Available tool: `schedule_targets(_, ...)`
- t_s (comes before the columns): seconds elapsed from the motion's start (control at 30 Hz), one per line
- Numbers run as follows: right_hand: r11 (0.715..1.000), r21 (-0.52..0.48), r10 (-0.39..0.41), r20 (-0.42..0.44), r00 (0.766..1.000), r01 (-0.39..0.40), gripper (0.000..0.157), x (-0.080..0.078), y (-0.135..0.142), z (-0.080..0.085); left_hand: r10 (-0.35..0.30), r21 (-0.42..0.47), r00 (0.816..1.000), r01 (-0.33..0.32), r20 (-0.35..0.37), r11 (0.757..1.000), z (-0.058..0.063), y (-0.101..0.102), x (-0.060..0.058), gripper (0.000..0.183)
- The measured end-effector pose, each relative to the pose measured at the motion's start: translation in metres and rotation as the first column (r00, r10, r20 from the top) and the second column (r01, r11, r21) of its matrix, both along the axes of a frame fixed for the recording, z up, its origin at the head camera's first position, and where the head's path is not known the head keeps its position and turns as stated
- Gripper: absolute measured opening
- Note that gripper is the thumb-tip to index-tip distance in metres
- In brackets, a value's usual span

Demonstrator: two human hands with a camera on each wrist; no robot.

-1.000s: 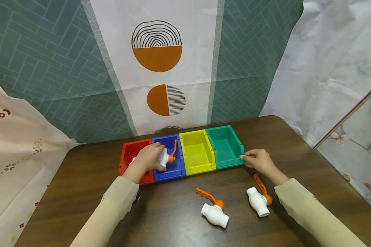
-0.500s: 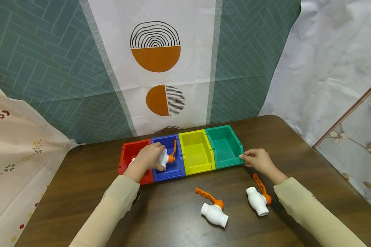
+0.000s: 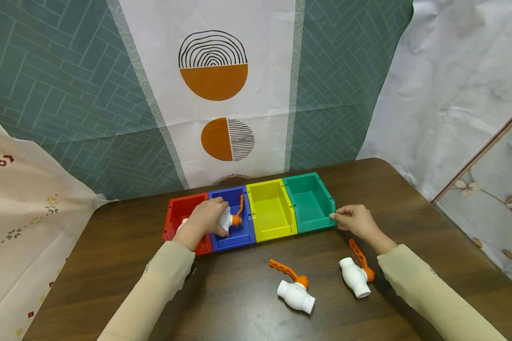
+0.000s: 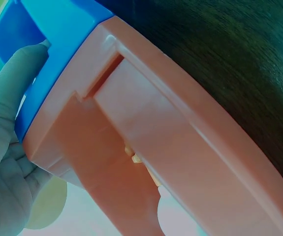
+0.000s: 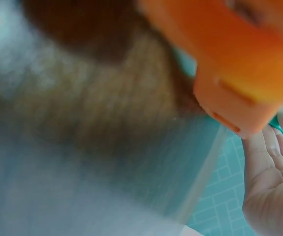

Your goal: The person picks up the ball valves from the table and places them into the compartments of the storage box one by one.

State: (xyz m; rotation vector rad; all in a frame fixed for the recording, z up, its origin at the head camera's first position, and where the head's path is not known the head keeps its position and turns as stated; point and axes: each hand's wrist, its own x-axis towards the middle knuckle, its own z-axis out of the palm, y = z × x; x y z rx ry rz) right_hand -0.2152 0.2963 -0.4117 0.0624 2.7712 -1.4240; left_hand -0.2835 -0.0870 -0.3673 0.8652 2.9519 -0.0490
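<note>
My left hand (image 3: 205,215) reaches into the blue bin (image 3: 232,243) and grips a white ball valve (image 3: 225,219) with an orange handle. The fingers partly cover the valve. In the left wrist view the thumb (image 4: 20,73) lies over the blue bin's edge, beside the red bin (image 4: 146,103). My right hand (image 3: 358,221) pinches the front right corner of the green bin (image 3: 311,208). In the right wrist view an orange valve handle (image 5: 239,54) blocks much of the scene, and the right hand (image 5: 271,187) shows behind it.
A yellow bin (image 3: 270,210) stands between the blue and green ones. Part of another white valve (image 3: 183,222) shows in the red bin. Two ball valves, one nearer the middle (image 3: 296,296) and one to the right (image 3: 355,277), lie on the brown table (image 3: 230,303).
</note>
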Motion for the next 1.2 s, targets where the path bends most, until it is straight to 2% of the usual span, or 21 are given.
schedule_targets(0.37, 1.0, -0.004, -0.004, 0.005, 1.0, 0.004, 0.035, 0.0, 0.001, -0.003, -0.001, -0.021, 1.0, 0.001, 0.01, 1.0, -0.002, 0.004, -0.002, 0.072)
schedule_targets(0.7, 1.0, -0.009, 0.004, 0.004, 1.0, -0.004, 0.035, -0.001, 0.001, -0.002, 0.057, -0.053, 0.997, -0.054, 0.054, 0.997, 0.0, 0.01, 0.001, 0.071)
schedule_targets(1.2, 1.0, -0.013, -0.002, 0.023, 1.0, 0.002, 0.035, -0.002, 0.001, -0.001, 0.036, -0.076, 0.999, -0.034, 0.027, 0.997, -0.003, 0.012, 0.002, 0.064)
